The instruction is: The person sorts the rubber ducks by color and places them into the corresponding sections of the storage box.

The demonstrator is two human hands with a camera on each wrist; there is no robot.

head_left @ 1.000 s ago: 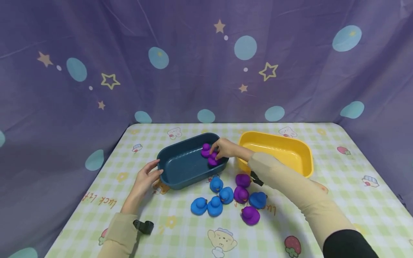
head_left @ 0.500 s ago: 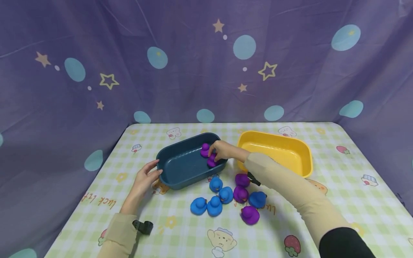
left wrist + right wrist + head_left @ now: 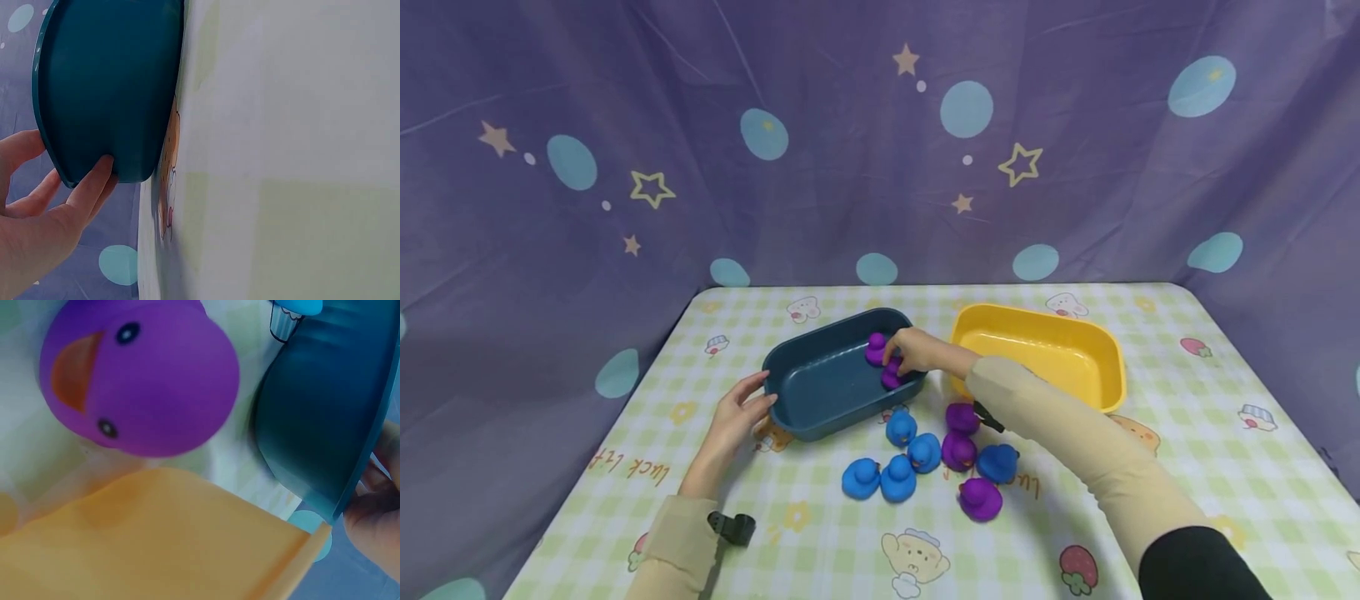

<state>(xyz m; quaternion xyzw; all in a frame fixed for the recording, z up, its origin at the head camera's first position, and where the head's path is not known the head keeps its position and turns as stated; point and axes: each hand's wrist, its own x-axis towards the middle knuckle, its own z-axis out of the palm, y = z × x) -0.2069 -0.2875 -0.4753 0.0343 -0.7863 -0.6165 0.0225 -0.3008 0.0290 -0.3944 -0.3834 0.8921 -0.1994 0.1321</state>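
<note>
purple starry curtain [image 3: 865,150], seemingly checkered tablecloth [image 3: 1187,433]

We see a dark teal tub [image 3: 827,385] with purple ducks [image 3: 880,360] inside, a yellow tub [image 3: 1045,354], blue ducks [image 3: 891,467], a desk [image 3: 820,533] clothed in green-and-white check with bears and strawberries, and a purple curtain [image 3: 700,150] with stars and teal dots.

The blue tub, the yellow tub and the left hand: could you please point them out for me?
blue tub [image 3: 820,387], head view, bare inner floor.
yellow tub [image 3: 1060,354], head view, inner floor.
left hand [image 3: 733,417], head view, back of the hand.
</note>
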